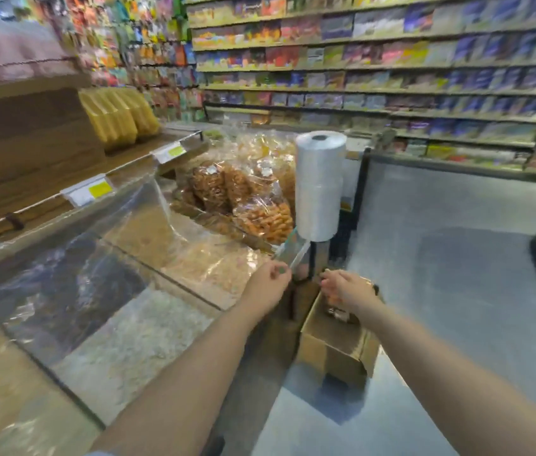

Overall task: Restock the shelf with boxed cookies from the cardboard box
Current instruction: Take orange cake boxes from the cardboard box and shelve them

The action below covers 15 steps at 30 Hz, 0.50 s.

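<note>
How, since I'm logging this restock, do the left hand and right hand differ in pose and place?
The left hand hovers outside the cardboard box, beside the metal stand under the bag roll; the right hand reaches down into the box. The left hand's fingers are curled in; the right hand's point downward toward something too blurred to name. Both are bare and stretched forward; whether either grips anything is unclear.

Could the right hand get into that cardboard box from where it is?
Probably yes: the cardboard box is open on top, and the right hand hangs over its far end with nothing between.
</note>
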### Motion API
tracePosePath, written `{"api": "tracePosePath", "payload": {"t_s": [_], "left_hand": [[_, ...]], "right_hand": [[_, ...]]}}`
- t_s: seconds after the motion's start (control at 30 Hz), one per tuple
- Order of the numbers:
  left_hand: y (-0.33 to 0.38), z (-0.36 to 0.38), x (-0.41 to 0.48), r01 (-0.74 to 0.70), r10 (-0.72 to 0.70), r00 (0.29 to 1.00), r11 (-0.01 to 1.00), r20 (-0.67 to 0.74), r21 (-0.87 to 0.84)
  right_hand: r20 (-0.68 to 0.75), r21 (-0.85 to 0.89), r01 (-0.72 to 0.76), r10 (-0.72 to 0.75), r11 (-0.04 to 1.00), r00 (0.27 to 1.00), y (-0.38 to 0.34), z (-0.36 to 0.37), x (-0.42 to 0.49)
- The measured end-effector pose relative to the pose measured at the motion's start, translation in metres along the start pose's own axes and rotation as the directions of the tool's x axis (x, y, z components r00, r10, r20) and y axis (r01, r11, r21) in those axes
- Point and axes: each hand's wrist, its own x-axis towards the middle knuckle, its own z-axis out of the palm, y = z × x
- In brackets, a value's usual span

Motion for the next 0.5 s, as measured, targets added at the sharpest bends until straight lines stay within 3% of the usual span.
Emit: {"api": "tracePosePath", "payload": {"t_s": [0.23,0.5], "left_hand": [[0.047,0.186,0.032,0.000,0.001,0.987,1.000,0.159,-0.008],[0.078,0.278,0.094,0.028,-0.016,0.990,0.996,0.138,-0.086]], "right_hand": [[-0.148,-0.048,-0.023,0.015,0.999,0.989,0.036,-0.185,0.013],[-0.154,-0.024,-0.094,0.089,0.995,0.984,0.052,-0.292,0.067]]}}
